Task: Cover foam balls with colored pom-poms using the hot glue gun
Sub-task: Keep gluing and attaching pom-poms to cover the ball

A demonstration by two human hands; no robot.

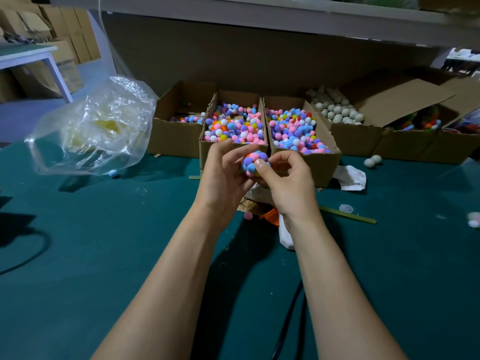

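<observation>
Both hands hold one foam ball (253, 162) at the centre of the frame, lifted off the table (104, 242) and just in front of two open cardboard boxes (324, 170). The left hand (223, 175) cups the ball with its fingers (220, 149) curled round the far side, likely so it can be turned. The right hand (291, 185) pinches it from the other side with the thumb flat on one pom-pom, which reads as pressing a piece down while glue sets. The side that shows is packed with pink, blue, purple and orange. Loose pom-poms (233, 126) fill the boxes, within easy reach for the next pick. Bare foam balls (337, 110) wait in another box at upper right. Below the right wrist, mostly hidden, lies an orange and white tool, probably the glue gun (285, 237), set aside to free both hands. A crumpled plastic bag (98, 126) sits at the left
</observation>
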